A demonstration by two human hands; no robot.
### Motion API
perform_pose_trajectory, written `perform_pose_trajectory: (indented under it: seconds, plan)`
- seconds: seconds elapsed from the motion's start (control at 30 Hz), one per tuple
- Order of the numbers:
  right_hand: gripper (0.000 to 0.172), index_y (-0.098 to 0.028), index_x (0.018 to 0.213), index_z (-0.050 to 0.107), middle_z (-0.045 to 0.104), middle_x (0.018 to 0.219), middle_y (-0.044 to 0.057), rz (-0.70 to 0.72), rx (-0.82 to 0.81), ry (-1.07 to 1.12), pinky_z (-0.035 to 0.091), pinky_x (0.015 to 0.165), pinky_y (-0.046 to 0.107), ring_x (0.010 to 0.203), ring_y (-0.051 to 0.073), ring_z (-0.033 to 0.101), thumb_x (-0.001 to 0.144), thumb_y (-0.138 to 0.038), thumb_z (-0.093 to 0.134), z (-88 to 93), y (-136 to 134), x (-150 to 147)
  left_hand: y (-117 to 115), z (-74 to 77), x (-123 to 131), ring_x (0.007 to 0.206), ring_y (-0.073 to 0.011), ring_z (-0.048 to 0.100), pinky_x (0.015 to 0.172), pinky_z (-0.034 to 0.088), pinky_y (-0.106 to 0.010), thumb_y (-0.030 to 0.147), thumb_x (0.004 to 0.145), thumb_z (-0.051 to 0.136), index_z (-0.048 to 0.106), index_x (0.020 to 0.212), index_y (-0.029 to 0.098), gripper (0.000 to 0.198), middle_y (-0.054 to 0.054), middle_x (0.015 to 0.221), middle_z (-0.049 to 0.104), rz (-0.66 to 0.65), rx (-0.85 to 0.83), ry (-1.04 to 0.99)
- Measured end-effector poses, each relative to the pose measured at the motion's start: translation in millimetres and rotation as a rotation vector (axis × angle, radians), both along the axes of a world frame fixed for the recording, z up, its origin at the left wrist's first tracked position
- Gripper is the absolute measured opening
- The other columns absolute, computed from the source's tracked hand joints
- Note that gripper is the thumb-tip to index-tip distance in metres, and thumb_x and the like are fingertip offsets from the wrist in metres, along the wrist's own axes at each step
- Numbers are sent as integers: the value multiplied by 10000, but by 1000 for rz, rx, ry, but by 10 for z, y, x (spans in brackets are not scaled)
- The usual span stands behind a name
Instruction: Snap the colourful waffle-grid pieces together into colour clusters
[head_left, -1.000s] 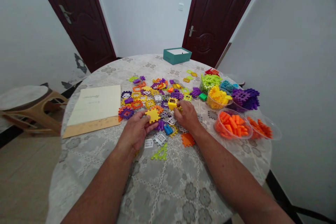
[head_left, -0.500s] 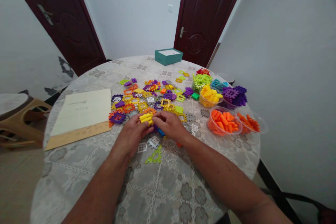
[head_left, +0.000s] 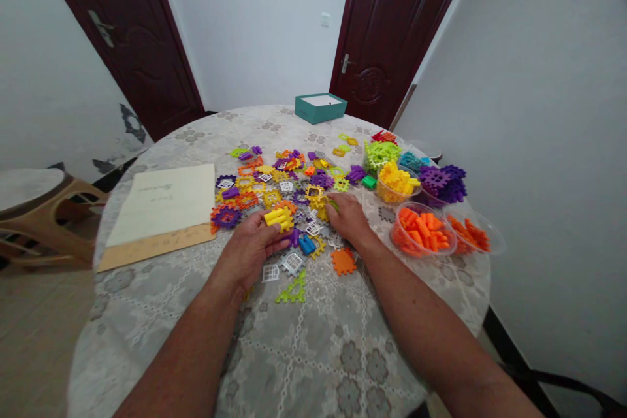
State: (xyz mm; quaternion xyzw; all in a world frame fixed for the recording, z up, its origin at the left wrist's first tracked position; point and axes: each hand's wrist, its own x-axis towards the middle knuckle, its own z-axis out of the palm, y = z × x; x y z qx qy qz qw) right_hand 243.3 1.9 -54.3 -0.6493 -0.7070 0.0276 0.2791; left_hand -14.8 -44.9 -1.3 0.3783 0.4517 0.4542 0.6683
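The fingers of the left hand (head_left: 247, 245) are clamped on a ridged yellow piece (head_left: 279, 218), thumb nearest the viewer, held just above the near left part of the pile. Half a second ago both hands met at this piece; now the right hand (head_left: 349, 217) has drawn away to the pile's right side. The work thus appears split: one hand keeps the piece while the other deals with the loose ones. The right fingers are low beside a yellow-green piece (head_left: 334, 203); whether they grip it cannot be told.

The held piece's ridges run roughly left to right, as does its long axis, its free end pointing away from the left palm toward the right hand.

Farther out on the bench (head_left: 279, 359) lie a blue piece (head_left: 307, 245), an orange toothed plate (head_left: 343, 262) and a green triangle (head_left: 292, 289), with a tub (head_left: 401, 243) of orange pieces beyond the right wrist.
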Motion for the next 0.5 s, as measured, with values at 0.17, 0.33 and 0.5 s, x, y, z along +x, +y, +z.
perform_pose_trajectory:
  seconds: [0.17, 0.33, 0.5]
  plan:
    - [286, -178, 1219, 711, 719, 1245, 126, 88, 132, 212, 420, 1137, 431, 1224, 258, 612, 996, -309, 589, 227, -139, -277, -23, 20, 35, 1032, -223, 765, 894, 639, -334, 280, 848, 786, 664, 1285, 206, 459, -114, 1238, 751, -71, 89, 62]
    - [324, -216, 1223, 709, 742, 1023, 14, 393, -162, 606, 522, 788, 275, 862, 158, 658, 981, -424, 655, 447, -316, -591, -21, 27, 41, 1204, -291, 705, 984, 619, -432, 457, 862, 779, 662, 1360, 253, 550, -97, 1411, 680, -164, 252, 200]
    - [280, -216, 1162, 719, 705, 942, -9, 411, -224, 615, 474, 722, 245, 808, 137, 608, 920, -357, 726, 593, -396, -611, -33, 33, 71, 1223, -326, 696, 992, 614, -468, 549, 832, 783, 661, 1366, 266, 617, -100, 1463, 650, -168, 303, 256]
